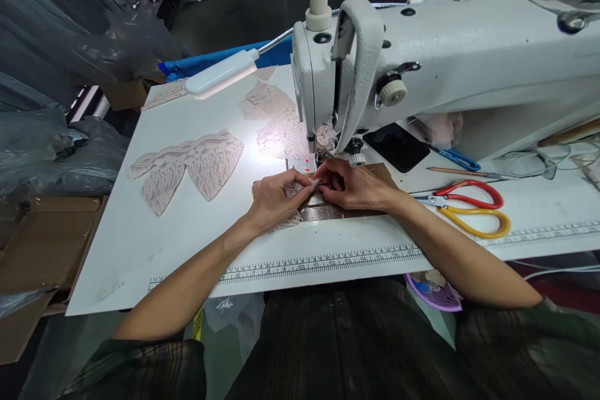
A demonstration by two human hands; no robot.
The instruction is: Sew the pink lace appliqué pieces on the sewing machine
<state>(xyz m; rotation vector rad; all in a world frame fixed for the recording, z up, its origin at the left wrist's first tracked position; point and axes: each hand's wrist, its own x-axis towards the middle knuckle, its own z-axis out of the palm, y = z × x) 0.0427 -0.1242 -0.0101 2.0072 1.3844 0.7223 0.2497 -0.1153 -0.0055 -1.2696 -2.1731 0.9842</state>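
Apparently, the lace piece [293, 190] was pinched between thumb and forefinger of the left hand [276, 200], while the right hand [349, 186] pinched its edge, near the sewing machine [422, 47]'s needle area. Positioning seemed underway; the next move called for steady fingers.

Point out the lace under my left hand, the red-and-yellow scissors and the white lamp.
Lace [291, 220]: head view, on its lower part, toward the table's front edge [187, 292].
Scissors [437, 201]: head view, on the metal near the pivot.
Lamp [222, 74]: head view, on the middle of its white head.
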